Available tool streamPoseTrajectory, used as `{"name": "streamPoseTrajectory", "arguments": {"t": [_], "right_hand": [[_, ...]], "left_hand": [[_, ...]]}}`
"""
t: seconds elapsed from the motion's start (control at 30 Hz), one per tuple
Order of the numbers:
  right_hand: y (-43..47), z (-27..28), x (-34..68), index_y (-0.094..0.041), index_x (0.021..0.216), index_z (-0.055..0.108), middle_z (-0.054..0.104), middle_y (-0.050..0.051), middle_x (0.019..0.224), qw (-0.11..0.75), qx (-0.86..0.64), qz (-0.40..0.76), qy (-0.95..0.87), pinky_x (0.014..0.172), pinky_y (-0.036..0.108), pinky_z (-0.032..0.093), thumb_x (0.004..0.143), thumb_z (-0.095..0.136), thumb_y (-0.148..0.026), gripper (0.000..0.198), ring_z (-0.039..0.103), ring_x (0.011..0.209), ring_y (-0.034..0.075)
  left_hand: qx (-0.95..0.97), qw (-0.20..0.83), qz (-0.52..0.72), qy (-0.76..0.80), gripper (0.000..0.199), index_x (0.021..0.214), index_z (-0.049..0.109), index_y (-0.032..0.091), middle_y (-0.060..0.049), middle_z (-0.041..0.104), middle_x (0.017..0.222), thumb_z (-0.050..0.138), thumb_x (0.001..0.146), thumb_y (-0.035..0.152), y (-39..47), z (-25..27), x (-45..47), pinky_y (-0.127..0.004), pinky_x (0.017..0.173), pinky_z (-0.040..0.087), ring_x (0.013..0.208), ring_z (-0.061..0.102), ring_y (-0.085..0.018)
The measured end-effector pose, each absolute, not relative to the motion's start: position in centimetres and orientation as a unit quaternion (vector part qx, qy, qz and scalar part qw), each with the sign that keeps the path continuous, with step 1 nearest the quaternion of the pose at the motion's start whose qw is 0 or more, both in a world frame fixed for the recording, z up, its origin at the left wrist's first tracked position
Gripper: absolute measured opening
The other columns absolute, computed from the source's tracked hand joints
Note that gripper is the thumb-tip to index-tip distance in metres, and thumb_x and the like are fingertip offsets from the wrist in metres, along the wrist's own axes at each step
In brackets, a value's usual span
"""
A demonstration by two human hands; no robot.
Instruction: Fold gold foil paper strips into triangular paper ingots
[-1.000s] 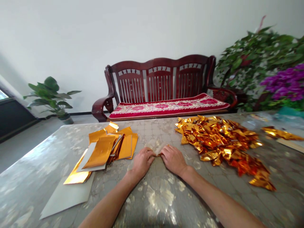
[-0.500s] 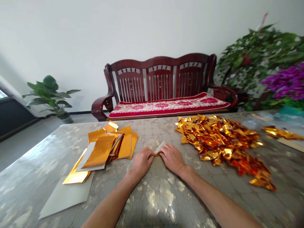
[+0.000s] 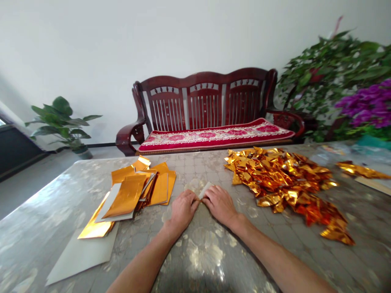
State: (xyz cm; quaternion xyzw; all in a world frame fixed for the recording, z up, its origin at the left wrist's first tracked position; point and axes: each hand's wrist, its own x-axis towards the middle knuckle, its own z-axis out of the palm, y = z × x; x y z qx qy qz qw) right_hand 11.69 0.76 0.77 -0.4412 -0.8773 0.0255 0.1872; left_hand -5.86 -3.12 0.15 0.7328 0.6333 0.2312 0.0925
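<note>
Both hands meet over the middle of the table, fingers closed on one small sheet of foil paper (image 3: 205, 189). Its pale grey back shows between the hands, with a thin gold edge at the fingertips; the rest is hidden. My left hand (image 3: 185, 206) pinches the left side, and my right hand (image 3: 220, 203) covers and pinches the right side. Flat gold foil sheets (image 3: 126, 195) lie in a loose, overlapping stack left of my hands. To the right spreads a heap of folded gold foil pieces (image 3: 281, 173), pointed and shiny.
The table (image 3: 146, 248) has a patterned, glossy cover. A pale sheet (image 3: 84, 254) lies under the stack at front left. Clear plastic (image 3: 332, 152) and another gold foil piece (image 3: 362, 170) are at far right. Behind stand a wooden bench (image 3: 203, 101), a potted plant (image 3: 62, 122) and purple flowers (image 3: 366, 103).
My fingertips have shifted slightly on the foil paper, and less of its gold edge shows between them. The view has moved a little; the stack and heap look the same.
</note>
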Motion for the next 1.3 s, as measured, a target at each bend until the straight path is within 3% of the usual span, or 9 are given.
{"name": "streamPoseTrajectory", "arguments": {"t": [0.4, 0.7, 0.97, 1.3], "right_hand": [[0.8, 0.7, 11.1, -0.022, 0.089, 0.065, 0.065, 0.006, 0.101, 0.155, -0.481, 0.023, -0.863, 0.078, 0.032, 0.038, 0.096, 0.054, -0.031, 0.016, 0.054, 0.099, 0.022], [1.1, 0.8, 10.9, -0.022, 0.088, 0.066, 0.067, 0.006, 0.102, 0.143, -0.486, 0.034, -0.862, 0.079, 0.033, 0.037, 0.096, 0.054, -0.029, 0.016, 0.054, 0.099, 0.022], [1.4, 1.1, 10.6, -0.022, 0.089, 0.066, 0.068, 0.005, 0.100, 0.123, -0.490, 0.030, -0.863, 0.075, 0.033, 0.037, 0.094, 0.054, -0.027, 0.014, 0.056, 0.097, 0.023], [1.3, 1.4, 10.5, -0.021, 0.090, 0.065, 0.068, 0.007, 0.102, 0.108, -0.496, 0.024, -0.861, 0.076, 0.034, 0.037, 0.094, 0.051, -0.026, 0.016, 0.056, 0.098, 0.025]], "left_hand": [[0.713, 0.147, 0.259, 0.634, 0.020, 0.089, 0.070, 0.022, -0.002, 0.068, 0.097, 0.053, 0.090, 0.013, -3.7, 0.5, -6.1, -0.025, 0.087, 0.045, 0.097, 0.062, -0.016], [0.704, 0.152, 0.250, 0.648, 0.018, 0.087, 0.068, 0.020, -0.003, 0.066, 0.094, 0.054, 0.086, 0.010, -3.4, 0.5, -5.9, -0.026, 0.085, 0.044, 0.094, 0.061, -0.017], [0.701, 0.139, 0.251, 0.653, 0.011, 0.080, 0.064, 0.020, -0.001, 0.064, 0.089, 0.057, 0.087, 0.016, -3.6, 0.7, -5.6, -0.024, 0.077, 0.041, 0.088, 0.060, -0.015], [0.697, 0.084, 0.197, 0.684, 0.019, 0.081, 0.065, 0.021, -0.003, 0.064, 0.092, 0.055, 0.093, 0.030, -3.3, 0.9, -4.9, -0.026, 0.069, 0.038, 0.081, 0.061, -0.016]]}}
